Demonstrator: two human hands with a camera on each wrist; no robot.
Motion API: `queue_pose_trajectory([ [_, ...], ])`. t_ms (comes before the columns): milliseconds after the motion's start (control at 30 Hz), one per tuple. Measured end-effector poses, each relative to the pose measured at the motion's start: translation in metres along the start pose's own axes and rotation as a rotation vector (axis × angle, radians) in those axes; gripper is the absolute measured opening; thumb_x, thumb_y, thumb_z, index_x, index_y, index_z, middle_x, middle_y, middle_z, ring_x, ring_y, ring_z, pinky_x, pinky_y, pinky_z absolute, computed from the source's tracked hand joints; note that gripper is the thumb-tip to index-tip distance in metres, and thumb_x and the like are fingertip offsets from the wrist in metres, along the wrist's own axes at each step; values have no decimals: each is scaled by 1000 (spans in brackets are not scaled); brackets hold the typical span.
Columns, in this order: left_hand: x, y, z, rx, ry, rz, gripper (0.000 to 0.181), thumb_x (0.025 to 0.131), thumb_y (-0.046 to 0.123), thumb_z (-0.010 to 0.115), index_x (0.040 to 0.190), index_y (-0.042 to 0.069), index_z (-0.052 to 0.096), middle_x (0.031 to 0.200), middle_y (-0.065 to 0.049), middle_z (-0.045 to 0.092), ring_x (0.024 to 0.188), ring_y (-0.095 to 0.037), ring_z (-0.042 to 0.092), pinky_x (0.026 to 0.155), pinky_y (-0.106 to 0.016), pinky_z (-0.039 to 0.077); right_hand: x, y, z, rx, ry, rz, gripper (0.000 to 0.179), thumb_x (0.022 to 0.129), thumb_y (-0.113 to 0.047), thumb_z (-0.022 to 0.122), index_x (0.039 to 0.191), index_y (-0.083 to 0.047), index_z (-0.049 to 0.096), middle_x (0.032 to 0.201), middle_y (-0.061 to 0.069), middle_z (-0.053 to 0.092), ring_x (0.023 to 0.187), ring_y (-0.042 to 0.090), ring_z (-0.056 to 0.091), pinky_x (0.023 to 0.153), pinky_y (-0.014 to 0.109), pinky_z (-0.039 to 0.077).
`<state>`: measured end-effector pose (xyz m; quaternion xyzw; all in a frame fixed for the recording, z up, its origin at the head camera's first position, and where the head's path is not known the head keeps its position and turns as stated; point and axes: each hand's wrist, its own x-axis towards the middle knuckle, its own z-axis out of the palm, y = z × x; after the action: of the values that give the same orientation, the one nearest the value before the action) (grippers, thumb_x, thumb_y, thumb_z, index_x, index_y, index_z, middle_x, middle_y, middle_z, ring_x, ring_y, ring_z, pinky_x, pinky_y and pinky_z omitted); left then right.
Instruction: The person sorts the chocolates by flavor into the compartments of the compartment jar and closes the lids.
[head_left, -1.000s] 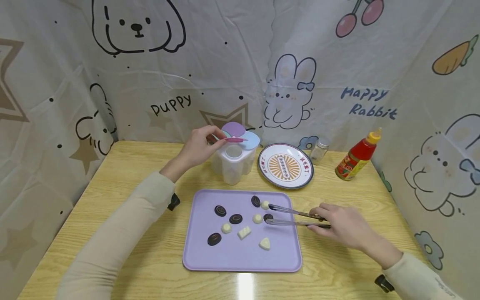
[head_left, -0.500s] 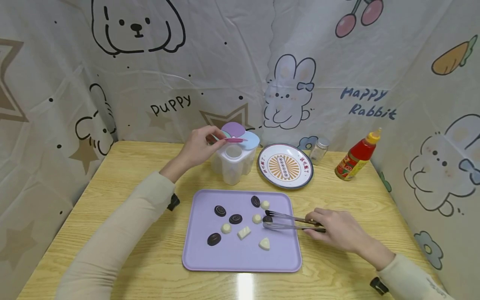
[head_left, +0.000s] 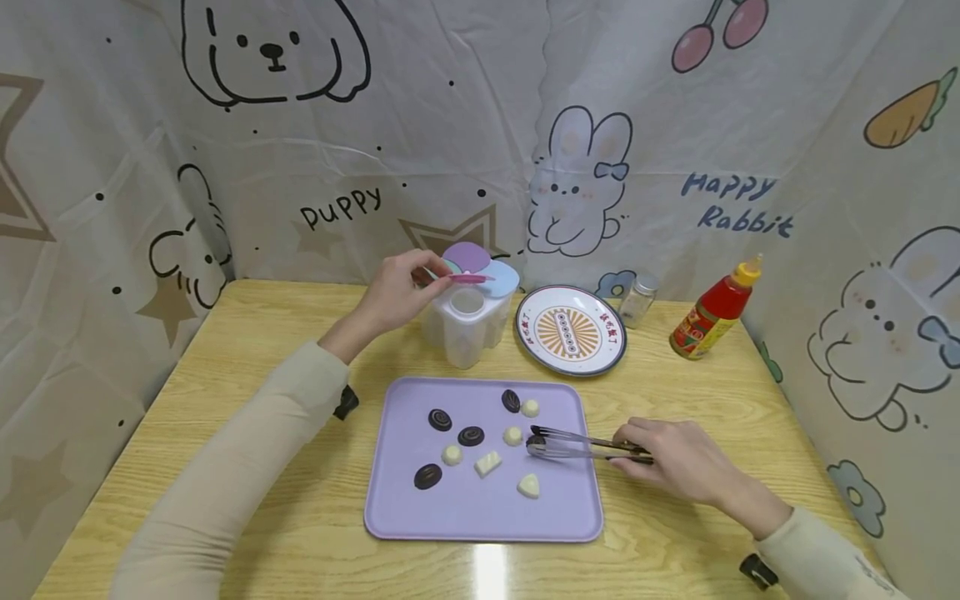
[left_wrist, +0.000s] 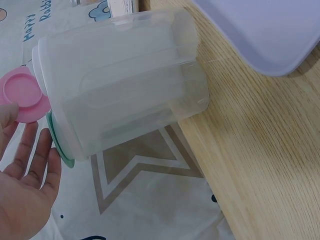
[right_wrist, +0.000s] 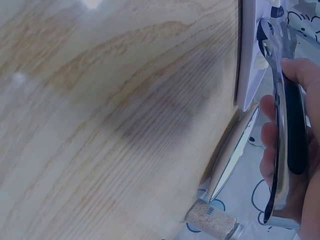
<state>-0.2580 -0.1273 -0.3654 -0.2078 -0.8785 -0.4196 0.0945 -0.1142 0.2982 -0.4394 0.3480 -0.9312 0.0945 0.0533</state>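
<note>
My left hand (head_left: 397,290) pinches the raised pink lid (left_wrist: 22,90) of a translucent container (head_left: 463,337) between thumb and fingers. One opening under that lid is uncovered; purple, blue and green lids sit around it. My right hand (head_left: 678,458) grips metal tongs (head_left: 585,451) with dark handles. Their tips lie on either side of a dark chocolate (head_left: 535,441) at the right of the lilac tray (head_left: 465,517); whether they squeeze it I cannot tell. Nearby are a round white chocolate (head_left: 513,436) and a triangular white one (head_left: 528,486).
More dark chocolates (head_left: 471,437) and a rectangular white one (head_left: 488,464) lie on the tray. Behind it stand a patterned plate (head_left: 571,331), a small glass jar (head_left: 638,301) and a red sauce bottle (head_left: 716,312). A printed cloth encloses the wooden table (head_left: 300,533).
The tongs have shifted left and slightly toward me, from spanning beside a white chocolate to around the dark one, and their tips have drawn closer. The left hand stays with the pink lid.
</note>
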Motion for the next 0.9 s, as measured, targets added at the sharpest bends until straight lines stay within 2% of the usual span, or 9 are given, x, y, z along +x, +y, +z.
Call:
queue_pose_trajectory([
  [200, 0, 0, 0, 1, -1, 1, 12, 101, 12, 71, 108, 2, 73, 112, -17, 75, 95, -31, 74, 89, -45, 61, -1, 0, -2, -18, 22, -18, 16, 88, -35, 85, 95, -27, 74, 82, -21, 64, 64, -13, 44, 52, 14, 38],
  [400, 0, 2, -1, -4, -1, 3, 12, 100, 11, 72, 107, 2, 73, 112, -17, 76, 95, -31, 74, 88, -44, 62, -2, 0, -6, -13, 1, 13, 16, 89, -36, 84, 97, -25, 75, 83, -20, 66, 61, -12, 40, 51, 13, 32],
  [900, 0, 2, -1, -8, -6, -3, 12, 101, 12, 71, 108, 2, 73, 113, -17, 75, 96, -31, 73, 89, -44, 61, 7, 1, -15, -32, 92, -29, 17, 85, -33, 87, 94, -25, 75, 76, -20, 62, 60, -12, 41, 49, 11, 32],
])
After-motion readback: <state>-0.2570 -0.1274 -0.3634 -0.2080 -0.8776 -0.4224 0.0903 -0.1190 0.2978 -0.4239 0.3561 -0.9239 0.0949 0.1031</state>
